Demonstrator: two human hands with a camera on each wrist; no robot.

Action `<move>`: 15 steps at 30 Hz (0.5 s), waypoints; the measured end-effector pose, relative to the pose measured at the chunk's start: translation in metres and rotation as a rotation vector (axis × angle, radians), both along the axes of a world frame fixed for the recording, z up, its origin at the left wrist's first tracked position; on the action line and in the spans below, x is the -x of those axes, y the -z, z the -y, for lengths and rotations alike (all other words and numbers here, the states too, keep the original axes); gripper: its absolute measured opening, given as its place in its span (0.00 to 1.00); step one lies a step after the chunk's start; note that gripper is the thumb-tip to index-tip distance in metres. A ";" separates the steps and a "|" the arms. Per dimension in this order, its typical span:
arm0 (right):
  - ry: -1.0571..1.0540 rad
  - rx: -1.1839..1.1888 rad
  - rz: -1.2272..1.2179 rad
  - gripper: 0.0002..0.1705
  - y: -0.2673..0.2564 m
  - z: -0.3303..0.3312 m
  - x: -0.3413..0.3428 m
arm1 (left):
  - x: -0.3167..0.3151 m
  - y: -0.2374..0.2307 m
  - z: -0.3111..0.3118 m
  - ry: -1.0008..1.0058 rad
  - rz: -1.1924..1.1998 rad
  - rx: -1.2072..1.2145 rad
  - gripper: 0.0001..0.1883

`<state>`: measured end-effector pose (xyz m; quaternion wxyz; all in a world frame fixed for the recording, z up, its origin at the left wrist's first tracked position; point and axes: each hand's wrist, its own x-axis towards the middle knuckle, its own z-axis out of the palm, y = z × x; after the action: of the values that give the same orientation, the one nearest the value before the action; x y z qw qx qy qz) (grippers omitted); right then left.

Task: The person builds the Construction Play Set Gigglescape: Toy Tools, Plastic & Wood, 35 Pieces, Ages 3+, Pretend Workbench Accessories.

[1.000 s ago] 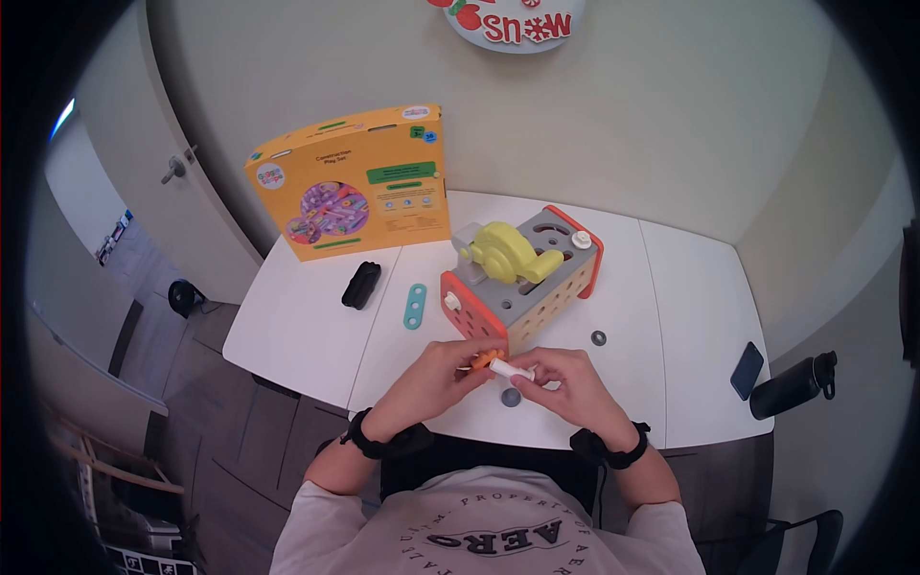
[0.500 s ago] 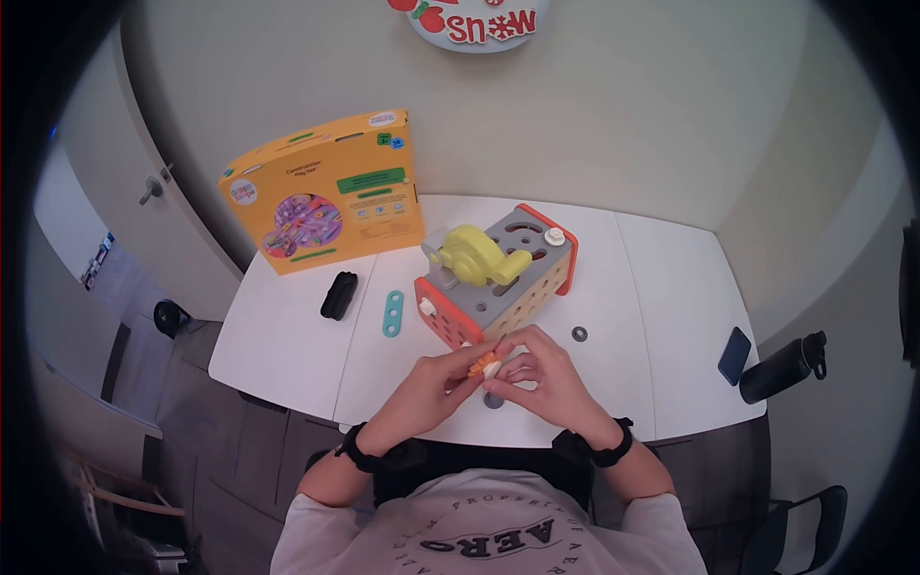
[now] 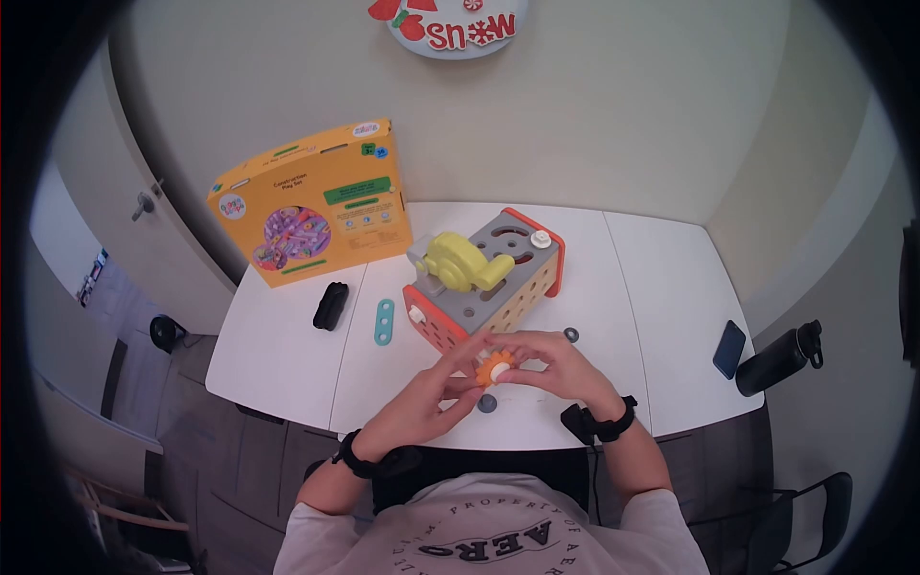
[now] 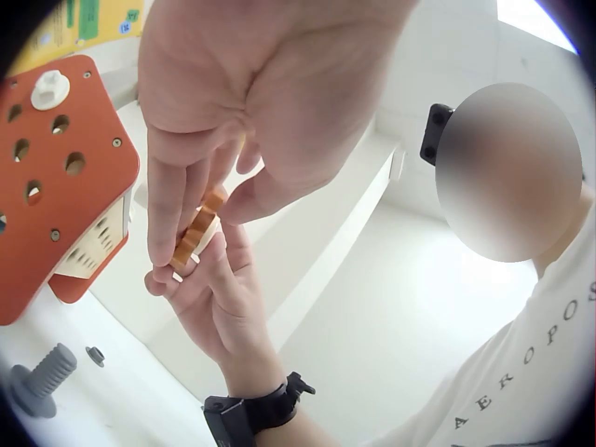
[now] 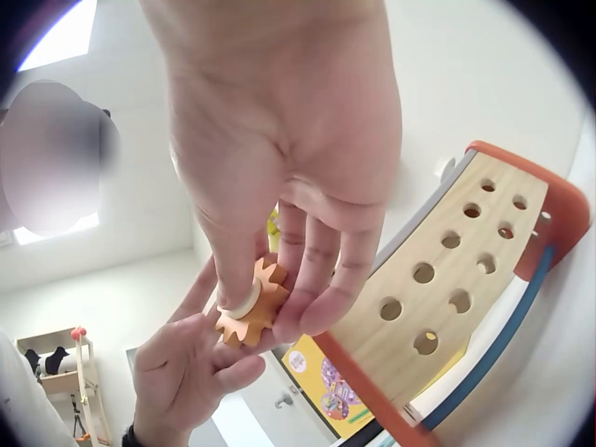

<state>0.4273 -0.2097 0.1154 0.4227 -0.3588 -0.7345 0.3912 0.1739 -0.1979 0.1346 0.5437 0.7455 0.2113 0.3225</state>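
Note:
An orange toy gear (image 3: 494, 367) with a white bolt (image 5: 244, 303) through its centre is held over the table's front part. My right hand (image 3: 561, 369) pinches it, thumb on the white bolt head and fingers at the gear's other side. On the left, my left hand (image 3: 422, 402) has its fingers extended beside and behind the gear, the thumb apart from it in the right wrist view. Just beyond both hands stands a toy workbench (image 3: 508, 287) with a grey top, orange-red ends and holed wooden sides. Below the hands a grey bolt (image 4: 42, 377) stands on its head.
A yellow-green toy saw-like piece (image 3: 465, 264) sits on the workbench. Left of it lie a teal three-hole strip (image 3: 384, 322) and a black case (image 3: 331, 306), with a yellow box (image 3: 316, 206) behind. To the right are a grey nut (image 3: 571, 334), a phone (image 3: 729, 349) and a black bottle (image 3: 781, 359).
The white bolt has gone from beside the gear into its centre. The right hand has shifted its grip onto gear and bolt; the left fingers have straightened. The head view has swung right.

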 end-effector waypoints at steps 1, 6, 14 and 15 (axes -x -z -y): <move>0.031 0.010 0.030 0.27 0.001 -0.002 -0.006 | 0.000 -0.001 -0.001 -0.026 -0.025 -0.013 0.34; 0.171 0.107 0.026 0.22 0.010 -0.017 -0.037 | 0.009 0.014 -0.020 -0.257 -0.254 -0.523 0.34; 0.168 0.216 -0.107 0.22 0.031 -0.029 -0.044 | -0.005 0.040 -0.038 -0.461 -0.388 -0.722 0.33; 0.174 0.217 -0.125 0.23 0.032 -0.030 -0.047 | -0.005 0.041 -0.039 -0.459 -0.388 -0.729 0.33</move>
<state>0.4739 -0.1801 0.0832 0.4588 -0.4396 -0.6261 0.4519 0.1791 -0.1591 0.0934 0.1117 0.8682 0.3415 0.3421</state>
